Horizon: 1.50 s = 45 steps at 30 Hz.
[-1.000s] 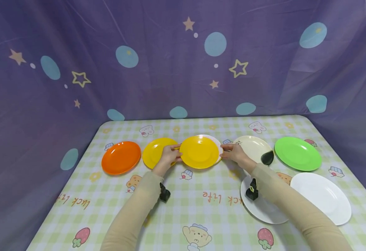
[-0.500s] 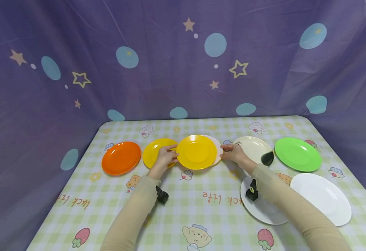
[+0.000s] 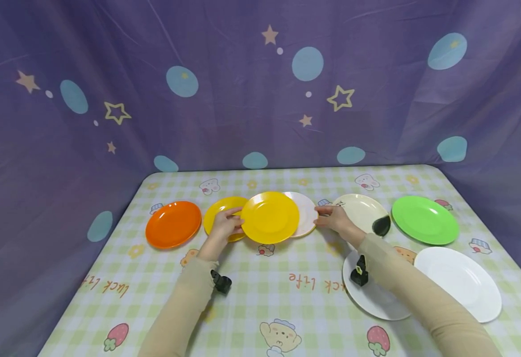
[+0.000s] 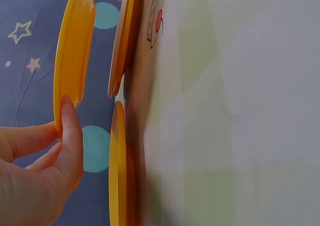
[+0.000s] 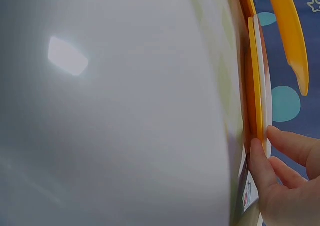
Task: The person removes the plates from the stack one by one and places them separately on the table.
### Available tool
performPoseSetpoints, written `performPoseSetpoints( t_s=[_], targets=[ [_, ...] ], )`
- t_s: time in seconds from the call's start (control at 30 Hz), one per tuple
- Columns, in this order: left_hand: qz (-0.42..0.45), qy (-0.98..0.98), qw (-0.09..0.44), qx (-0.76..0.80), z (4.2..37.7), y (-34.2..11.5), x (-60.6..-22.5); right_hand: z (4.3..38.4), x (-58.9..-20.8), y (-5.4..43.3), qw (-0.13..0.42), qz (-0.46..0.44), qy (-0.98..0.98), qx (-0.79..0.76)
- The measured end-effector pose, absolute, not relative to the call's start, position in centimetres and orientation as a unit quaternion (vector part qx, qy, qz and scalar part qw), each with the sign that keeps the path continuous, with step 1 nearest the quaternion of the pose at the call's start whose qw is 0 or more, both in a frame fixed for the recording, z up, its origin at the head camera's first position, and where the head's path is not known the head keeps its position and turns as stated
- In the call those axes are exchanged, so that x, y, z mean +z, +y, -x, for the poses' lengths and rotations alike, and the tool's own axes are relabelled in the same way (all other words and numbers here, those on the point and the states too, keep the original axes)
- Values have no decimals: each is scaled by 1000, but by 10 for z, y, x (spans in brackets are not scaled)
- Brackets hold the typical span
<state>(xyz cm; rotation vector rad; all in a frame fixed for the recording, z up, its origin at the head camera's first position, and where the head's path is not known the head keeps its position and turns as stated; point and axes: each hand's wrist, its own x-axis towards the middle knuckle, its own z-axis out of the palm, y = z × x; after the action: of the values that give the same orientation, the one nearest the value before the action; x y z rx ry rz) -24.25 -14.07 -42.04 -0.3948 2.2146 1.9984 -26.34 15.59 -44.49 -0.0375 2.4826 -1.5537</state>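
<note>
Pinched by its left rim, a yellow plate (image 3: 270, 217) is held up in my left hand (image 3: 222, 228). The left wrist view shows this raised plate (image 4: 75, 46) apart from the plates below, thumb on one face and fingers on the other. My right hand (image 3: 333, 219) pinches the right rim of a pale pink-white plate (image 3: 306, 213) stacked on another yellow plate (image 5: 256, 76). The raised plate overlaps the stack's left part in the head view. Below my left hand, a further yellow plate (image 3: 213, 213) lies on the table, partly hidden by that hand.
An orange plate (image 3: 173, 224) lies at the left. Toward the right are a cream plate (image 3: 360, 210) with a dark patch, a green plate (image 3: 425, 219) and two white plates, one (image 3: 458, 282) beside another (image 3: 376, 300) under the right forearm. A checked cloth (image 3: 264, 297) covers the table.
My left hand has carried the yellow plate leftward off the stack, uncovering more of the pale plate. My right hand has stayed at the stack's rim.
</note>
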Motion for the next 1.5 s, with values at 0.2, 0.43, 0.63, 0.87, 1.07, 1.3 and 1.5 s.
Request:
performPoseSetpoints(
  t_s=[0.2, 0.43, 0.63, 0.87, 1.07, 1.3, 1.5],
  targets=[
    [124, 737, 67, 661, 236, -153, -418, 262, -444, 155, 112, 10, 827, -551],
    [127, 742, 75, 653, 229, -168, -415, 262, -445, 155, 116, 8, 815, -568],
    [137, 744, 76, 650, 227, -181, -415, 262, -444, 154, 118, 3, 817, -564],
    [122, 755, 83, 639, 220, -198, -413, 262, -444, 156, 123, 6, 815, -567],
    [110, 769, 84, 624, 213, -214, -411, 263, -446, 157, 125, 4, 815, -566],
    [114, 764, 93, 628, 205, -228, -405, 264, -447, 156, 122, 2, 818, -562],
    [113, 751, 83, 645, 200, -240, -411, 264, -447, 156, 121, -3, 815, -566]
  ],
)
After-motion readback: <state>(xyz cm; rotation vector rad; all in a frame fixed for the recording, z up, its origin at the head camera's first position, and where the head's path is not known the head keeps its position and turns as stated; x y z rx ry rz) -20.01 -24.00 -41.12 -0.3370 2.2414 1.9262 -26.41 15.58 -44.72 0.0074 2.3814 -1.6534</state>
